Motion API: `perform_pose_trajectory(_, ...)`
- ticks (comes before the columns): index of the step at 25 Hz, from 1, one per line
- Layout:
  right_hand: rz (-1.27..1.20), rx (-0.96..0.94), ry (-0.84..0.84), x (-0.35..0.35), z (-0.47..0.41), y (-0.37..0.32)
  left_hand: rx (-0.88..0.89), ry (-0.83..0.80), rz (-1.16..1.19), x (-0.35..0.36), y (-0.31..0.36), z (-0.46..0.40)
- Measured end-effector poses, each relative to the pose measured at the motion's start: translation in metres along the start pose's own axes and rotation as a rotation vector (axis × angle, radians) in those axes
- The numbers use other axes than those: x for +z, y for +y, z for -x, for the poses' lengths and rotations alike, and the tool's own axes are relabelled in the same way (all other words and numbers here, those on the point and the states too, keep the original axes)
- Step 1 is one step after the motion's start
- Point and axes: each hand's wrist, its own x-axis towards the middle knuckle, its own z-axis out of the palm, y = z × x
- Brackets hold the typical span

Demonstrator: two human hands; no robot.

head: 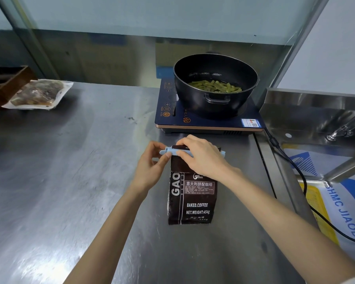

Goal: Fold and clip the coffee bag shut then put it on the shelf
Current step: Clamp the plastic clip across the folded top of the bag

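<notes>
A dark brown coffee bag [191, 197] with white lettering lies flat on the steel counter, its top pointing away from me. A light blue clip [172, 152] sits across the bag's folded top edge. My left hand [152, 167] pinches the clip's left end between thumb and fingers. My right hand [203, 158] lies over the clip and the bag's top, pressing down on them and hiding most of the clip; only its right tip shows past the hand.
A black pot [215, 85] with green beans stands on a blue induction cooker [205, 124] just beyond the bag. Its black cable [295, 171] trails off to the right. A sink [316, 124] lies at right. A sealed food pack [37, 95] and a brown wooden box [4, 80] lie far left.
</notes>
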Motion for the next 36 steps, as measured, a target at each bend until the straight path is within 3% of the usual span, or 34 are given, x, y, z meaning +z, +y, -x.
perform_pose_trajectory(7,-0.145,-0.022,0.039,-0.007,0.007,0.008,-0.034,-0.038,0.099,0.000,0.003,0.002)
perform_pose_trajectory(15,-0.282,0.205,0.386,-0.020,0.036,0.052,-0.052,-0.081,0.179,-0.002,0.005,0.007)
perform_pose_trajectory(23,-0.563,0.477,0.329,0.016,0.075,0.067,-0.076,-0.072,0.153,-0.001,0.002,0.010)
perform_pose_trajectory(28,-0.595,0.433,0.217,0.033,0.082,0.059,-0.092,-0.077,0.156,0.000,0.000,0.010)
perform_pose_trajectory(36,-0.579,0.447,0.242,0.034,0.083,0.059,-0.138,-0.088,0.129,0.002,-0.007,0.015)
